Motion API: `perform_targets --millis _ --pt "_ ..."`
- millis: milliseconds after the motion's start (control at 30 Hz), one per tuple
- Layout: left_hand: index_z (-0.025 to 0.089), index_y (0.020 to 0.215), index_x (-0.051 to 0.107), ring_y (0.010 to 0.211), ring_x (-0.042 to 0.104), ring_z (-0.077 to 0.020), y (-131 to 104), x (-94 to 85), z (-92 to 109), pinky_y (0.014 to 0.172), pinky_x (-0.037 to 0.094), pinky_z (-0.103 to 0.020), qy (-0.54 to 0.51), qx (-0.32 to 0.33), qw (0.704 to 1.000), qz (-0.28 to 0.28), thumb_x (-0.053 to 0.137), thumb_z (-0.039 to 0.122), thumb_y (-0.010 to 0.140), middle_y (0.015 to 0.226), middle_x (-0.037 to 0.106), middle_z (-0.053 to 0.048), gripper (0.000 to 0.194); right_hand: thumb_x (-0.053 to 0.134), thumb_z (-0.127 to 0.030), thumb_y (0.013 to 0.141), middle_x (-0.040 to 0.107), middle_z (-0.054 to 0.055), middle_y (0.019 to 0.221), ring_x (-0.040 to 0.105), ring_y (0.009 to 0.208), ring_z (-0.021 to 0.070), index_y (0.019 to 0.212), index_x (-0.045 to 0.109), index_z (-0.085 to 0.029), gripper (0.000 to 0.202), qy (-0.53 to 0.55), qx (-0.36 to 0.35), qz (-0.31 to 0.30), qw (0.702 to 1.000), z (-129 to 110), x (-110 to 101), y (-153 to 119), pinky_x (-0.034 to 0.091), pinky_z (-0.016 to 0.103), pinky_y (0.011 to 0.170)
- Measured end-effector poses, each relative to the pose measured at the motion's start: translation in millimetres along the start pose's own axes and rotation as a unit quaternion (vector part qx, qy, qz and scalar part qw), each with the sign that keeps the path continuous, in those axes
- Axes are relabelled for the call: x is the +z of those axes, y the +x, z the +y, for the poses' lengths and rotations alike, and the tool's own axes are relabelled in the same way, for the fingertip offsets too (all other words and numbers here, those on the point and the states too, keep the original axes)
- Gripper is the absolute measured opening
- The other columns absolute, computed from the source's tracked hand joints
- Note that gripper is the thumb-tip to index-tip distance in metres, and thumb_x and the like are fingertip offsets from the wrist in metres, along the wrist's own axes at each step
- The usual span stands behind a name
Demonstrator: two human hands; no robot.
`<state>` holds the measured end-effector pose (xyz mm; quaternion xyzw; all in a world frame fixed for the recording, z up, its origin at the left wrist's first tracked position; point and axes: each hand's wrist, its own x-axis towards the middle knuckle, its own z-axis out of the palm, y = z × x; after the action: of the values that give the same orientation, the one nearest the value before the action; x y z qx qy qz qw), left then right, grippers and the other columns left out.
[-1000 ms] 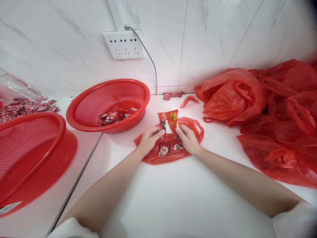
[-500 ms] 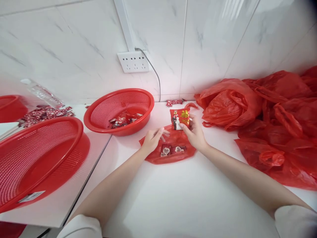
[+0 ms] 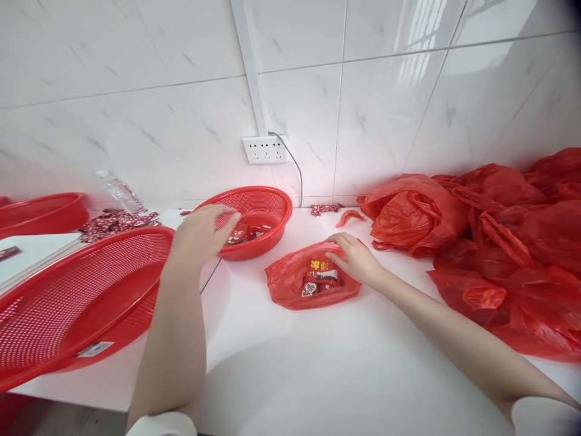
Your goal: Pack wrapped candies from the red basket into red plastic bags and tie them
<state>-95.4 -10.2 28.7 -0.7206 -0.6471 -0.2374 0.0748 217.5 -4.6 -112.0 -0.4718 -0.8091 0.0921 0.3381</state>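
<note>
Steady mouth of red bag (image 3: 284, 290) with fingers of right hand (image 3: 357, 260), can't tell if gripping, just above packets (image 3: 323, 277) inside, and avoid bumping smaller basket (image 3: 263, 247) near parted, empty-looking fingers of left hand (image 3: 200, 237).

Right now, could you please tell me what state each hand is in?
Left hand: open, with nothing visible in its grasp.
Right hand: at the rim of the open red bag; whether it is closed on the plastic cannot be told.

Illumination is bright. Glare streaks the wall tiles (image 3: 420, 42); a soft shadow crosses the tabletop (image 3: 272, 369). The upper-right corner darkens.
</note>
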Motion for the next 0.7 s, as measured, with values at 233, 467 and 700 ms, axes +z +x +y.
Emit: perform_targets --millis 233,467,700 --pt "0.018 0.105 0.067 0.102 0.063 -0.031 17 8.2 -70 0.082 0.047 -0.037 0.07 -0.178 0.979 -0.077 0.045 0.045 0.085 0.108 0.07 -0.012 0.041 0.05 -0.029 0.092 0.059 0.008 0.119 0.057 0.111 0.0228 0.111 0.058 -0.023 0.021 0.071 -0.086 0.023 0.993 -55 -39 29 0.049 0.04 0.091" --pt "0.022 0.082 0.07 0.085 0.066 -0.0257 26 50.4 -44 0.069 0.047 -0.03 -0.046 -0.056 0.973 -0.219 0.04 0.063 0.082 0.09 0.073 -0.007 0.051 0.053 -0.035 0.092 0.069 0.004 0.099 0.064 0.091 0.0178 0.105 0.063 -0.021 0.021 0.131 -0.089 0.1 0.982 -91 -88 50 0.051 0.03 0.078" --pt "0.017 0.112 0.063 0.098 0.064 -0.0314 44 67.8 -63 0.075 0.048 -0.033 0.044 -0.122 0.965 -0.229 0.058 0.047 0.073 0.11 0.069 -0.014 0.05 0.053 -0.032 0.092 0.071 0.001 0.09 0.064 0.079 0.0156 0.09 0.066 -0.021 0.018 0.039 -0.095 0.02 0.995 -75 -107 39 0.048 0.027 0.068"
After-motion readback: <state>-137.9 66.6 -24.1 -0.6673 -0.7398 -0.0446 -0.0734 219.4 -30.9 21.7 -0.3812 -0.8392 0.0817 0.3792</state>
